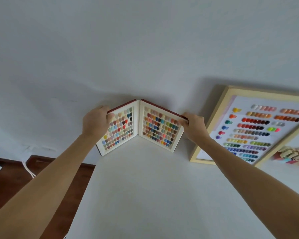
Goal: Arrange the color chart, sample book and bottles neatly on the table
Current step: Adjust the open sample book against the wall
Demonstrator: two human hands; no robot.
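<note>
Sample book (139, 126) stands open at the table's far edge against a white wall, its left cover clamped in the left hand (95, 120), its right cover pinched by the right hand (194, 125). Let go unevenly, it could likely fold shut or topple. Framed color chart (252, 128) leans at the far right, bottles (293, 156) beside it; white table (145, 187), dark wood floor (10, 183).

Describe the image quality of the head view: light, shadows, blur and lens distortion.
Head view: soft, even light with no glare; faint shadows on the wall behind the open sample book and above the framed color chart. The wide-angle lens stretches both forearms toward the lower corners and tilts the chart. The left hand and right hand look fairly sharp; the bottles at the right edge are blurred.
</note>
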